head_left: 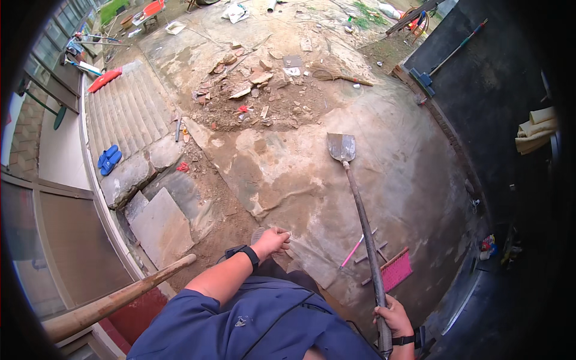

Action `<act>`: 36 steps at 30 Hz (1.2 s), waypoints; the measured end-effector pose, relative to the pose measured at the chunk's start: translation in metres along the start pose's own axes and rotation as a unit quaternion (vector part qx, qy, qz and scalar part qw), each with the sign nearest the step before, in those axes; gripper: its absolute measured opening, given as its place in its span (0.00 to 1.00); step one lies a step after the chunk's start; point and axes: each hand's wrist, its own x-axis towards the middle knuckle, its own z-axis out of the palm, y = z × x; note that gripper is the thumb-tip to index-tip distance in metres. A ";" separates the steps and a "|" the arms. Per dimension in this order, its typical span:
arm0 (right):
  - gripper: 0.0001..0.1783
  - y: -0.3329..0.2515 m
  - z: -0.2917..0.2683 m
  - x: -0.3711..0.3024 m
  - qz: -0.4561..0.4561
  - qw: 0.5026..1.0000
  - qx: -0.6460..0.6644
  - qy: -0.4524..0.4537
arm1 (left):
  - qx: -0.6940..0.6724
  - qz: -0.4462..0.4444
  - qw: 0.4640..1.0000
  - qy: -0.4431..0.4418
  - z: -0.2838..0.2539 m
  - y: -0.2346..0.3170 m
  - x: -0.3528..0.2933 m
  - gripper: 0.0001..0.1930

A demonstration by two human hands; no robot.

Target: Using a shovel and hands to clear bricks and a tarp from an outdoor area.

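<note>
My right hand (395, 317), at the lower right, is wrapped round the long dark handle of a shovel (362, 219). The shovel stretches away from me, with its worn square metal blade (342, 147) over the dirty ground sheet. In front of my body my left hand (271, 242) is loosely closed, fingers curled, and no object shows in it. Left of the shovel handle lies a thin pink stick (352, 252). A pink plastic broom or rake head (396, 271) rests to its right.
A rubble heap (258, 96) lies ahead, with a straw broom (339, 75) at its right. Concrete steps (129, 108) and blue slippers (109, 160) are on the left. A thick wooden pole (126, 295) juts in at the lower left. A dark wall (474, 78) borders the right.
</note>
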 end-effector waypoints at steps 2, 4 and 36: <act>0.34 -0.004 0.001 -0.004 -0.030 0.998 0.053 0.003 | 0.007 0.014 0.999 0.032 -0.033 0.010 -0.002 0.21; 0.44 -0.006 -0.004 -0.011 -0.072 0.984 0.160 -0.027 | -0.003 0.014 0.999 0.043 -0.063 0.022 -0.012 0.21; 0.34 -0.423 -0.109 0.127 -0.653 0.627 0.135 0.404 | 0.152 -0.024 0.971 0.186 -0.125 0.238 0.081 0.21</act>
